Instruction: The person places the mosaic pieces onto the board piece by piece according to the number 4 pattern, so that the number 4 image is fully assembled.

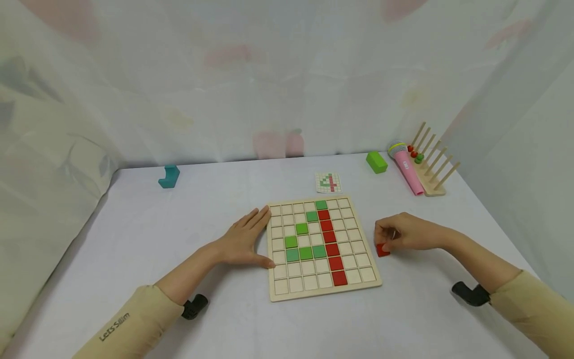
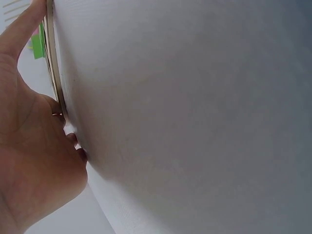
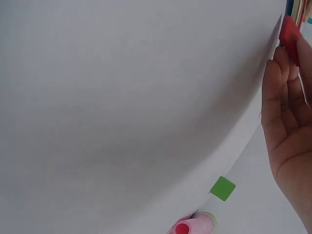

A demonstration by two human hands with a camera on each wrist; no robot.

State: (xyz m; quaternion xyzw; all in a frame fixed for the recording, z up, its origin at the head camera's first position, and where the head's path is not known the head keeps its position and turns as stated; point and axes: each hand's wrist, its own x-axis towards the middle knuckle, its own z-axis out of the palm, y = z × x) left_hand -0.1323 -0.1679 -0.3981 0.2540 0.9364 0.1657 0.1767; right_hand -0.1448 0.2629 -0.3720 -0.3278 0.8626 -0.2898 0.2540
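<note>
A wooden grid board [image 1: 314,293] lies flat in the middle of the table. Red tiles [image 1: 329,237] fill one long column of it, and several green tiles [image 1: 302,228] form a diagonal and a short row to the left of that column. My left hand [image 1: 244,242] rests at the board's left edge, fingers spread and straight, fingertips and thumb touching the rim. Just right of the board, my right hand [image 1: 410,232] pinches a red square tile [image 1: 382,250] between thumb and fingers. The right wrist view shows this red tile [image 3: 291,39] tilted at the fingertips.
Behind the board lies a small pattern card [image 1: 320,187] with a green and red 4. A green block [image 1: 376,162], a pink microphone [image 1: 407,172] and a wooden peg stand [image 1: 434,191] with small red and green pieces are at back right. A teal block [image 1: 169,178] stands back left.
</note>
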